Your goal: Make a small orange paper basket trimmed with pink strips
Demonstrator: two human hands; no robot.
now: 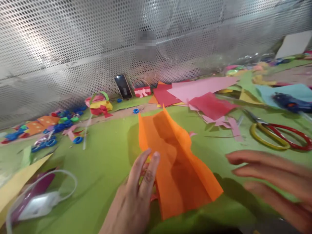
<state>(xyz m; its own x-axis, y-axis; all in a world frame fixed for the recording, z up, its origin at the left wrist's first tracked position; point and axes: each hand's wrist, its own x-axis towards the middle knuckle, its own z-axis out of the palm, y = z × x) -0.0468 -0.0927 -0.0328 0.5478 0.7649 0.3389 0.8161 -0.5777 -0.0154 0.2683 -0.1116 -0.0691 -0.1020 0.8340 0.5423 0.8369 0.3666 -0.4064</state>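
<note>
A long sheet of orange paper (180, 169) lies lengthwise in front of me, its two long sides folded up like a trough. My left hand (138, 185) is at its left fold, index and middle fingers stretched out and slightly apart against the paper edge; the thumb is hidden. To the right of the sheet, my right hand (275, 178) hovers, smeared by motion, fingers extended and spread with nothing in them. Beyond it rest scissors (269, 136) with one yellow and one red handle loop.
Pink paper (202, 88), a red sheet (212, 104) and scraps lie behind. A phone (123, 86) leans at the perforated metal panel (97, 48), beside a small red paper bag (142, 91). A white adapter with cable (40, 205) sits left; blue tape rings (78, 139) lie farther back.
</note>
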